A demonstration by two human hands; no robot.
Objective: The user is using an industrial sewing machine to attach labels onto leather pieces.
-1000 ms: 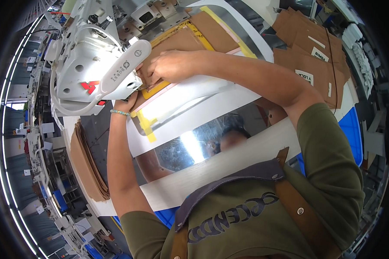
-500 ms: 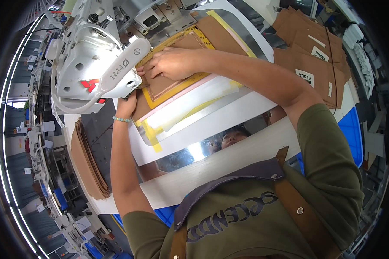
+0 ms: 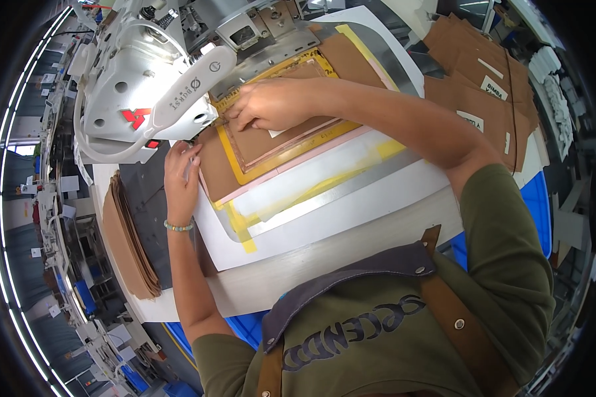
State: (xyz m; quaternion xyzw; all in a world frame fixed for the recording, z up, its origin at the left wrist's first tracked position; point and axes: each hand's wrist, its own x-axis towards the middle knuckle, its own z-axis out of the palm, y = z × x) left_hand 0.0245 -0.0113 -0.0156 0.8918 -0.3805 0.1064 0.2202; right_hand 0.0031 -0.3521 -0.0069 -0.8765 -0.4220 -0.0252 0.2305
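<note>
My right hand (image 3: 271,106) rests on a brown panel (image 3: 248,143), fingers bent down onto it, within a yellow-edged rectangular frame (image 3: 281,156). A small white patch (image 3: 275,133) shows under that palm. The frame lies on a clear plate with yellow tape (image 3: 244,228), over a white sheet (image 3: 245,255). My left hand (image 3: 182,173) stands beside the left edge of the brown piece, thumb and fingers apart, just below the white sewing machine head (image 3: 136,99). Its fingertips are close under the machine, and I see nothing in them.
A stack of brown pieces (image 3: 129,241) lies at the left on the pale table (image 3: 271,291). More brown panels with white labels (image 3: 477,79) are piled at the right. Blue bins (image 3: 535,212) stand below the table's edge. A metal clamp bar (image 3: 271,69) borders the frame's far side.
The plate with its frame and white sheet has shifted toward me, covering the shiny metal strip. My left hand has come back from under the machine head and its fingers now show.
</note>
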